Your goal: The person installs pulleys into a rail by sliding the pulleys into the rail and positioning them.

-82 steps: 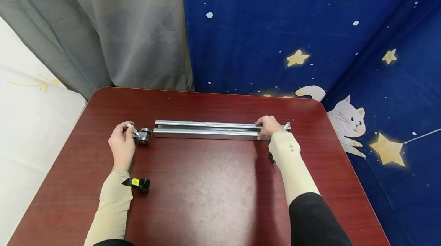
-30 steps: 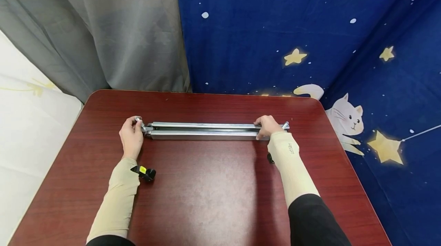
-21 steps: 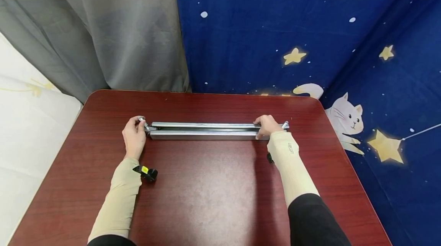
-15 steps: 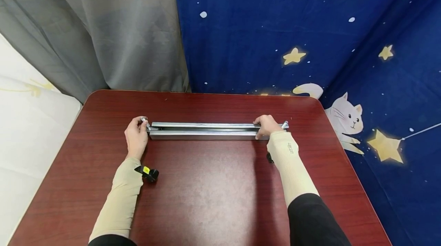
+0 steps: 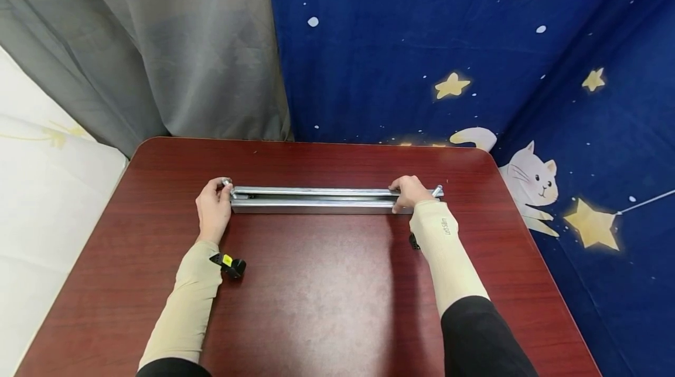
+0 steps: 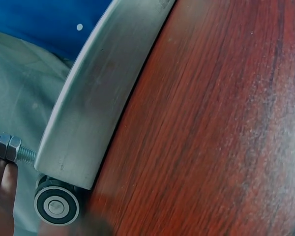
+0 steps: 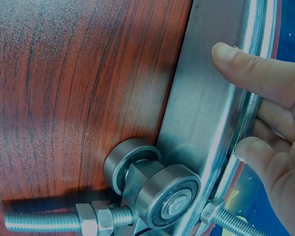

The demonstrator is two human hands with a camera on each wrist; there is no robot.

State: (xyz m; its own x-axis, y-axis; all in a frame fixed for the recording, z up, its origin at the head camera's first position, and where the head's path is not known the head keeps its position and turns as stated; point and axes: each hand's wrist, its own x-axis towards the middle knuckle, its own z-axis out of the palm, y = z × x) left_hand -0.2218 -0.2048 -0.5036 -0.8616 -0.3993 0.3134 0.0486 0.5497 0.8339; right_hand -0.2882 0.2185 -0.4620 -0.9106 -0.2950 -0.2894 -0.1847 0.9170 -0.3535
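A slotted metal track (image 5: 316, 207) lies lengthwise across the table. At its left end my left hand (image 5: 213, 213) pinches the bolt of a trolley roller (image 6: 56, 205). One wheel shows at the track's mouth in the left wrist view; the roller's rest is inside the track or hidden. My right hand (image 5: 413, 190) grips the track near its right end, thumb on the near wall. Another trolley roller (image 7: 172, 196), with bearing wheels and a nutted bolt, shows by that end in the right wrist view. A second bolt (image 7: 236, 221) sticks out beside the slot.
The reddish-brown wooden table (image 5: 316, 295) has a rounded far edge. Behind it hang a grey curtain (image 5: 211, 60) and a blue star-patterned curtain (image 5: 369, 60). A white sheet (image 5: 53, 207) is at the left. Each wrist carries a small black camera (image 5: 233, 265).
My left hand has moved right, bringing the roller from beside the track to its left end, its wheels passing inside the channel. My right hand has stayed on the track.
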